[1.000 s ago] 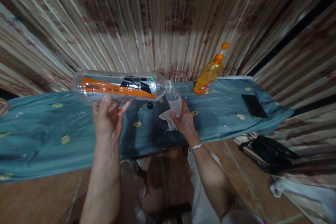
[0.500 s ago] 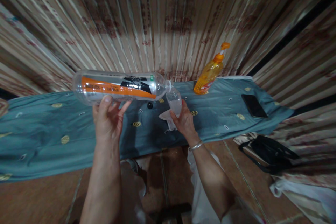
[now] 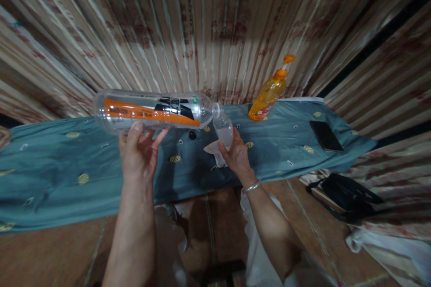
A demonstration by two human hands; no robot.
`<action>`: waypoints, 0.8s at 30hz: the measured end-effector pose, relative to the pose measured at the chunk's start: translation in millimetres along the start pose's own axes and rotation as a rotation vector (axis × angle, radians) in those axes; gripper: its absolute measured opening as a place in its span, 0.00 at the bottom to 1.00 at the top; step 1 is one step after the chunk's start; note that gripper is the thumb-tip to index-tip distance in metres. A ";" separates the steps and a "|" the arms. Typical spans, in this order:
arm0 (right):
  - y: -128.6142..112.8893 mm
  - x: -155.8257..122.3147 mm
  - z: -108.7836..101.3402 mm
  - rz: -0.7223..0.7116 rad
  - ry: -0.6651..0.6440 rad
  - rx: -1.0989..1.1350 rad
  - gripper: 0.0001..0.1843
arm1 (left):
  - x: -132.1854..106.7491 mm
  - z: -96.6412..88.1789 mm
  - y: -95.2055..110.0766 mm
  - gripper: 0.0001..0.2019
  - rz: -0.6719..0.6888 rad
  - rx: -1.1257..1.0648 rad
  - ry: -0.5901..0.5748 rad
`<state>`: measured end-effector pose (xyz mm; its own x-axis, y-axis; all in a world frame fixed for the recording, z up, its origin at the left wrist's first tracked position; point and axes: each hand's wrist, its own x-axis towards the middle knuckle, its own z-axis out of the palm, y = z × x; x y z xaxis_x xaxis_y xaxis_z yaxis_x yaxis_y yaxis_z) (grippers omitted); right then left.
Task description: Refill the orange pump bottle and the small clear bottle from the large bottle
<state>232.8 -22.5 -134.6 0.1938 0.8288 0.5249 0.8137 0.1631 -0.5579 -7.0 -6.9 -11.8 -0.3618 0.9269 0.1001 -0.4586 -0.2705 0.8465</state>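
My left hand (image 3: 139, 148) grips a large clear plastic bottle (image 3: 151, 111) from below, its label orange, silver and black. The bottle lies nearly level in the air, neck to the right. Its mouth meets the top of a small clear plastic bottle (image 3: 222, 124), tilted and held in my right hand (image 3: 237, 152). Cloudy, pale contents show in the lower part of the small bottle. Beneath my right hand a crumpled white tissue-like piece (image 3: 215, 150) lies on the cloth. A small black cap (image 3: 192, 135) rests under the large bottle's neck.
A teal patterned cloth (image 3: 101, 179) covers the long narrow table. Toward its back right stands an orange pump bottle (image 3: 267, 98), with a black phone (image 3: 326, 136) farther right. A pleated curtain (image 3: 215, 31) hangs behind. On the right lies a black bag (image 3: 350, 195).
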 end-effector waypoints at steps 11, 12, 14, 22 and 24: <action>-0.7 -0.2 -0.2 -0.004 0.003 -0.003 0.35 | -1.5 3.1 -0.2 0.24 0.012 -0.020 0.033; -0.4 -0.2 -0.4 -0.003 -0.003 -0.001 0.36 | -1.6 3.0 -0.2 0.24 0.018 -0.016 0.026; -0.1 -0.4 -0.4 -0.002 -0.010 -0.001 0.36 | -1.8 2.8 -0.2 0.22 0.025 -0.008 0.005; -1.2 -0.3 -0.3 0.011 -0.007 0.008 0.36 | -1.2 2.8 -0.3 0.22 0.026 -0.019 0.002; -0.9 0.0 -0.4 0.014 -0.007 0.005 0.36 | -1.2 2.6 -0.3 0.22 0.027 -0.014 -0.007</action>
<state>232.3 -22.9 -133.8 0.2011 0.8349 0.5123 0.8080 0.1543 -0.5687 -4.3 -7.3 -10.8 -0.3682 0.9211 0.1263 -0.4603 -0.2986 0.8361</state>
